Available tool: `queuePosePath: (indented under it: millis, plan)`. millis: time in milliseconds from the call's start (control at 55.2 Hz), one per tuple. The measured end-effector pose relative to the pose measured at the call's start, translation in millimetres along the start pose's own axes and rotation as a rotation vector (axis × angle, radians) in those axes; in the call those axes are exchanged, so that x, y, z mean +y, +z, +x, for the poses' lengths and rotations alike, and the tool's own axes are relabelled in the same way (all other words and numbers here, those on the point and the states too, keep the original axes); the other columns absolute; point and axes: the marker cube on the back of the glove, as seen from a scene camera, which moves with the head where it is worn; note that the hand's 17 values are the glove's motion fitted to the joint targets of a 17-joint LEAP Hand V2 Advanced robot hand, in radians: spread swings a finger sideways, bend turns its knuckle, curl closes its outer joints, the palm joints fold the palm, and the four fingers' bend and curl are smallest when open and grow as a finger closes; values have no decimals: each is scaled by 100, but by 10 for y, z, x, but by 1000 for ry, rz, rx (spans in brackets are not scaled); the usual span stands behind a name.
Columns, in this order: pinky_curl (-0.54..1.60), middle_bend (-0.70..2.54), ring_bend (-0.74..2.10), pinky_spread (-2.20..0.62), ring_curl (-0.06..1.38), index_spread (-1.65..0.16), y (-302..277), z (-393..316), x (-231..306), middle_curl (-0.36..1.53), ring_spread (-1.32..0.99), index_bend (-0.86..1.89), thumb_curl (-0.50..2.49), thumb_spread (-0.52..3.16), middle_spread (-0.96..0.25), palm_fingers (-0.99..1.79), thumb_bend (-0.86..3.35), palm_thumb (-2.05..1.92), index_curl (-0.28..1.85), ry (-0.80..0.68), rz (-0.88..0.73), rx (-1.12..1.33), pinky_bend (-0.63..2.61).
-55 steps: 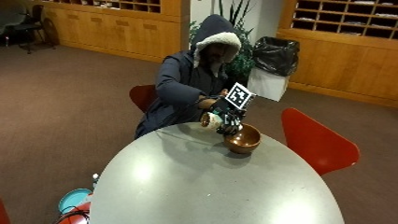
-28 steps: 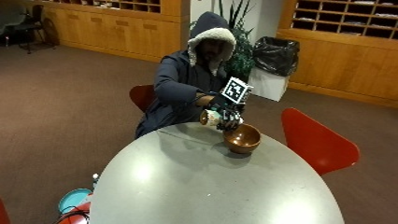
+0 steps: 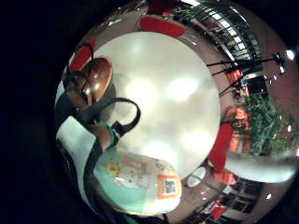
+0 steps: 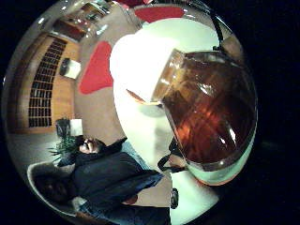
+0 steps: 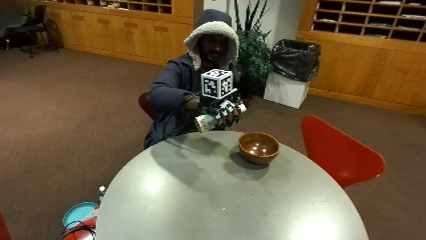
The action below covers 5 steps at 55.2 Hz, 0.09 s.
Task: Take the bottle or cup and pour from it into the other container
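In the outside view my gloved right hand grips a pale green cup with a printed label, held on its side in the air above the table's far edge. The brown wooden bowl stands on the round grey table, to the right of the hand and below it, apart from the cup. In the little finger side palm view the labelled cup lies against my hand, with the bowl beyond on the table. The cup's brown translucent end fills much of the thumb side view.
A red chair stands right of the table and another red seat behind the person. A bin with a black bag and a plant are at the back. A teal object lies on the floor at the left.
My hand has lifted and drawn back to the left with the cup, away from the bowl's rim. The bowl has stayed in place.
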Motion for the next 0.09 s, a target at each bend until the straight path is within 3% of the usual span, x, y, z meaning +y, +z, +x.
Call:
queuePosePath:
  millis: [91]
  plan:
    - [38, 34, 72, -12, 44, -25, -29, 105, 147, 49, -19, 12, 70, 41, -22, 120, -4, 86, 31, 2, 103, -98, 49]
